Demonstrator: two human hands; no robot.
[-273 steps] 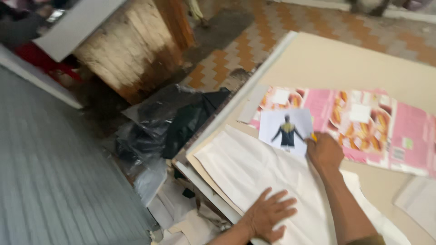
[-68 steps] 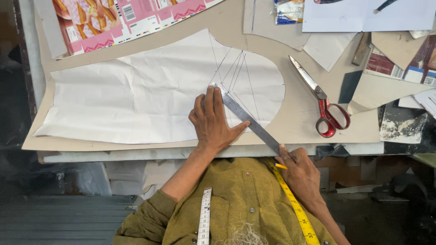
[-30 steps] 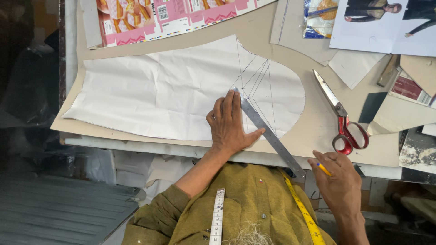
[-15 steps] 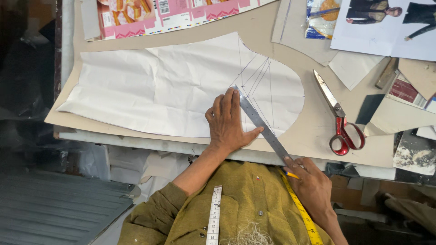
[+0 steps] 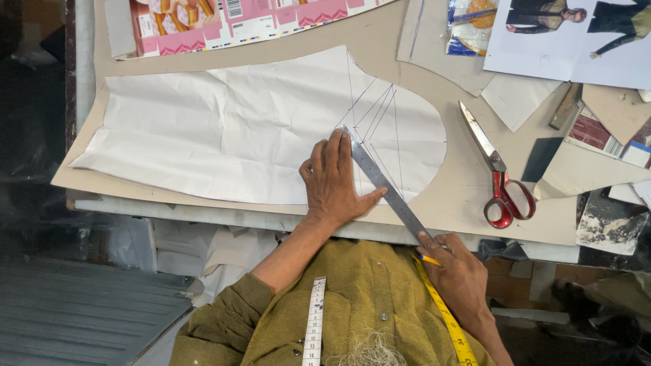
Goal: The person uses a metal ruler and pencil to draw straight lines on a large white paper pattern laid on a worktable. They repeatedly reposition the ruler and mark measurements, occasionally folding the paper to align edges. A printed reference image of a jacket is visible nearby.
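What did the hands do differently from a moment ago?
The right hand, holding a yellow pencil, moved back up to the near end of the metal ruler. The left hand stayed flat on the ruler and white paper pattern; the red scissors stayed put.

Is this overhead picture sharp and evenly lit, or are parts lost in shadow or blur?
Head view: the white paper pattern piece, the grey metal ruler and the red-handled scissors are sharp and evenly lit, without glare; the left hand casts only a soft shadow; the left edge, beyond the table, sinks into dark.
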